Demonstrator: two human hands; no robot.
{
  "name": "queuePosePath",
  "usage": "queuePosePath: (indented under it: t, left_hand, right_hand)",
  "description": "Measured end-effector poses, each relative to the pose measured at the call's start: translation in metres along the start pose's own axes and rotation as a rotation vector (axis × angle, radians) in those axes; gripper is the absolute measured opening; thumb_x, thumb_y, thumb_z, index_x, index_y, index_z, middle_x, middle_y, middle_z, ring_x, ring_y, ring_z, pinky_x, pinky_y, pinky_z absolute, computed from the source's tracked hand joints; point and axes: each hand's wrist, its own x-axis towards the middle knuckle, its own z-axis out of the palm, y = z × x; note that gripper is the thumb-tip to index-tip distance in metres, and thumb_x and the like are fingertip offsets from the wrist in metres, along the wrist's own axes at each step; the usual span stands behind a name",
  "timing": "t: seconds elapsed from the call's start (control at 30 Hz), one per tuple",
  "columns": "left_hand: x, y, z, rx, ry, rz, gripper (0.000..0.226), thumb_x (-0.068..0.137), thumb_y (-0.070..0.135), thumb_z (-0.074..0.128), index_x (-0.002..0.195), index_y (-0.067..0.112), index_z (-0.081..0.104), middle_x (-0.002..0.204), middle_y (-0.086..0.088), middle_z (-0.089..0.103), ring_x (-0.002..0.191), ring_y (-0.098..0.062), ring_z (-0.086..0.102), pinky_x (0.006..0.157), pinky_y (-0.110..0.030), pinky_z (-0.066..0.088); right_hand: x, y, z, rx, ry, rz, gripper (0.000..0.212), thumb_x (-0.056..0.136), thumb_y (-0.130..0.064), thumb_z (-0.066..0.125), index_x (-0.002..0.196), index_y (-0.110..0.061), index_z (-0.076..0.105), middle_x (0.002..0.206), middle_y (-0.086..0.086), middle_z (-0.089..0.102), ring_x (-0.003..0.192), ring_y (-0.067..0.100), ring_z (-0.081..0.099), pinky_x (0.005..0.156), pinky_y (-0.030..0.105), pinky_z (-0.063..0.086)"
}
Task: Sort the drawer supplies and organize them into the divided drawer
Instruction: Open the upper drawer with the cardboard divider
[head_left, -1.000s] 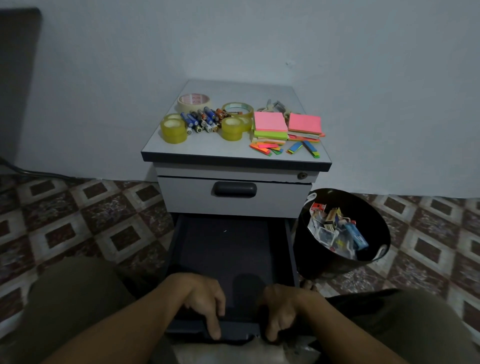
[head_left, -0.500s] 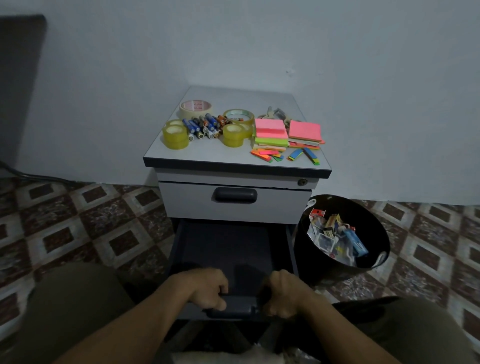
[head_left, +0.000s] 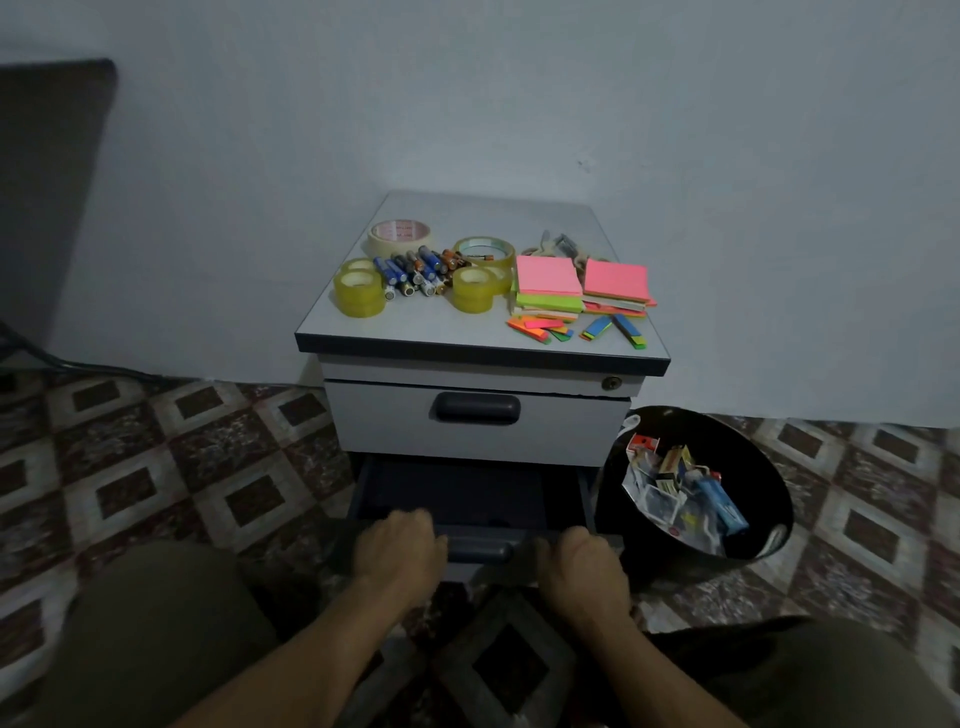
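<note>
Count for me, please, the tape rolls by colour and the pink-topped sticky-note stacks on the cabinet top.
Cream masking tape roll: 1
Yellowish clear tape rolls: 5 that I can make out; some overlap
Pink-topped sticky-note stacks: 2
Total: 8

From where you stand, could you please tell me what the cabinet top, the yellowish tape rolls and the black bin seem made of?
Cabinet top: probably laminated board, matte pale grey with a dark edge band. Yellowish tape rolls: plastic film, glossy and translucent. Black bin: likely moulded plastic, smooth wall with a faint sheen.
</note>
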Motion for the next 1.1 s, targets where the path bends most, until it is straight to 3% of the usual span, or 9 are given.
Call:
queuePosePath:
  t: [0.1, 0.17, 0.27, 0.37, 0.6, 0.73, 0.9, 1.0, 1.1]
  left_hand:
    - [0.004, 0.000, 0.008, -0.433, -0.196, -0.273, 0.031, 0.098, 0.041, 0.051, 0.090, 0.012, 0.058, 0.085, -0.002, 0.063, 0.079, -0.018, 0.064, 0.060, -0.027, 0.052]
    - [0.005, 0.005, 0.012, -0.858, -0.250, -0.461, 0.034, 0.098, 0.036, 0.054, 0.116, 0.008, 0.056, 0.096, -0.007, 0.062, 0.091, -0.023, 0.064, 0.079, -0.035, 0.059]
    - [0.003, 0.014, 0.012, -1.365, -0.269, -0.598, 0.047, 0.099, 0.034, 0.057, 0.138, 0.012, 0.045, 0.105, -0.008, 0.057, 0.100, -0.028, 0.062, 0.088, -0.039, 0.057]
    - [0.004, 0.018, 0.010, -1.605, -0.224, -0.648, 0.050, 0.100, 0.030, 0.058, 0.144, 0.011, 0.042, 0.101, -0.010, 0.057, 0.096, -0.029, 0.061, 0.086, -0.039, 0.055]
    - [0.024, 0.016, -0.006, -1.763, -0.229, -0.672, 0.054, 0.102, 0.038, 0.050, 0.145, 0.007, 0.043, 0.110, -0.012, 0.058, 0.091, -0.025, 0.057, 0.086, -0.043, 0.048]
    - [0.035, 0.019, -0.003, -1.807, -0.198, -0.651, 0.058, 0.102, 0.044, 0.048, 0.149, 0.012, 0.040, 0.152, -0.014, 0.041, 0.131, -0.031, 0.046, 0.094, -0.046, 0.047]
    - [0.046, 0.027, -0.006, -1.875, -0.146, -0.608, 0.033, 0.104, 0.043, 0.043, 0.115, 0.015, 0.056, 0.150, -0.011, 0.045, 0.134, -0.029, 0.044, 0.106, -0.050, 0.041]
    - [0.057, 0.028, -0.004, -1.887, -0.110, -0.605, 0.047, 0.105, 0.045, 0.040, 0.138, 0.013, 0.050, 0.147, -0.011, 0.047, 0.123, -0.025, 0.049, 0.102, -0.047, 0.043]
    - [0.063, 0.028, -0.003, -1.911, -0.103, -0.612, 0.054, 0.105, 0.045, 0.039, 0.148, 0.012, 0.042, 0.149, -0.010, 0.047, 0.131, -0.025, 0.047, 0.098, -0.044, 0.044]
  right_hand:
    - [0.006, -0.009, 0.005, 0.662, -0.147, 0.281, 0.035, 0.085, -0.030, 0.053, 0.084, 0.003, 0.066, 0.078, 0.019, 0.068, 0.068, 0.035, 0.065, 0.061, 0.042, 0.055]
    - [0.006, -0.016, 0.007, 1.042, -0.252, 0.429, 0.023, 0.092, -0.009, 0.047, 0.092, 0.007, 0.063, 0.075, 0.021, 0.063, 0.057, 0.029, 0.059, 0.049, 0.034, 0.046]
    - [0.002, -0.021, 0.001, 1.276, -0.307, 0.501, 0.019, 0.096, -0.004, 0.042, 0.097, 0.006, 0.058, 0.083, 0.024, 0.064, 0.062, 0.028, 0.060, 0.050, 0.031, 0.045]
    - [0.004, -0.024, -0.003, 1.405, -0.345, 0.502, 0.018, 0.095, -0.005, 0.041, 0.099, 0.003, 0.056, 0.092, 0.023, 0.062, 0.071, 0.029, 0.059, 0.057, 0.034, 0.046]
    - [0.021, -0.032, -0.001, 1.556, -0.422, 0.498, 0.015, 0.093, -0.004, 0.037, 0.087, -0.005, 0.051, 0.097, 0.019, 0.057, 0.084, 0.028, 0.056, 0.066, 0.037, 0.047]
    - [0.035, -0.036, 0.000, 1.611, -0.473, 0.479, 0.019, 0.087, -0.002, 0.037, 0.075, -0.010, 0.050, 0.113, 0.014, 0.063, 0.086, 0.024, 0.055, 0.066, 0.034, 0.045]
    - [0.055, -0.039, 0.004, 1.608, -0.505, 0.445, 0.022, 0.081, 0.000, 0.040, 0.075, -0.014, 0.056, 0.116, 0.010, 0.065, 0.088, 0.022, 0.056, 0.071, 0.035, 0.045]
    - [0.065, -0.041, 0.005, 1.625, -0.517, 0.437, 0.024, 0.081, 0.001, 0.038, 0.080, -0.011, 0.059, 0.111, 0.009, 0.065, 0.089, 0.022, 0.055, 0.070, 0.034, 0.044]
    - [0.068, -0.043, 0.003, 1.642, -0.527, 0.436, 0.026, 0.081, 0.003, 0.037, 0.077, -0.009, 0.060, 0.097, 0.009, 0.060, 0.083, 0.022, 0.051, 0.067, 0.033, 0.040]
